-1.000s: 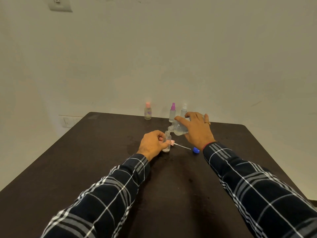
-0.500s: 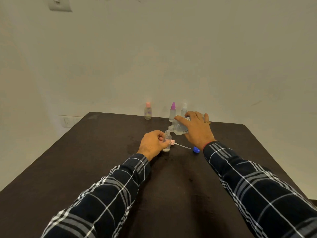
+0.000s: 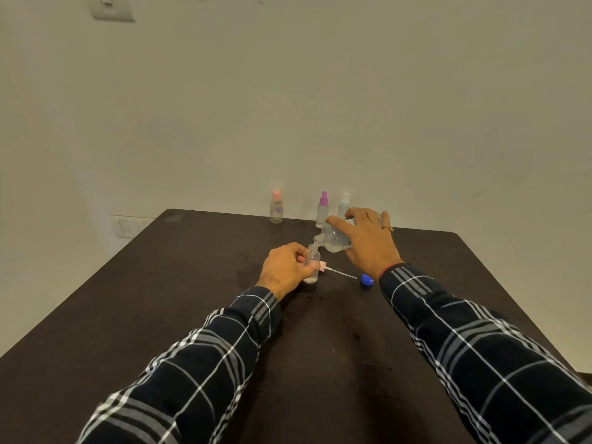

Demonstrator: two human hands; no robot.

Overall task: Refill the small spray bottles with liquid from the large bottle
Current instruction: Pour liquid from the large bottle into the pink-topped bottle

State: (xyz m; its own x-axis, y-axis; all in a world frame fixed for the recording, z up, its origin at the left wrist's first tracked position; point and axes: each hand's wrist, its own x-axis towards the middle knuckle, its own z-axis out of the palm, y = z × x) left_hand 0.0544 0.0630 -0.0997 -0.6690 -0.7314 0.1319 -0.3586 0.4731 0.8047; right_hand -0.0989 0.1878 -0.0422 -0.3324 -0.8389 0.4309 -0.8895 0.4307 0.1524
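Now I have the left hand (image 3: 285, 271) gripping the small bottle (image 3: 313, 261), upright mid-way across the tabletop (image 3: 179, 283). The right hand (image 3: 368, 243) curls round the large bottle (image 3: 334, 241), tilted, its mouth just above the small one's neck. A blue cap (image 3: 366, 279) lies by the right wrist. Three spray bottles (image 3: 323, 210) stand along the far edge, wall (image 3: 320, 91) behind.
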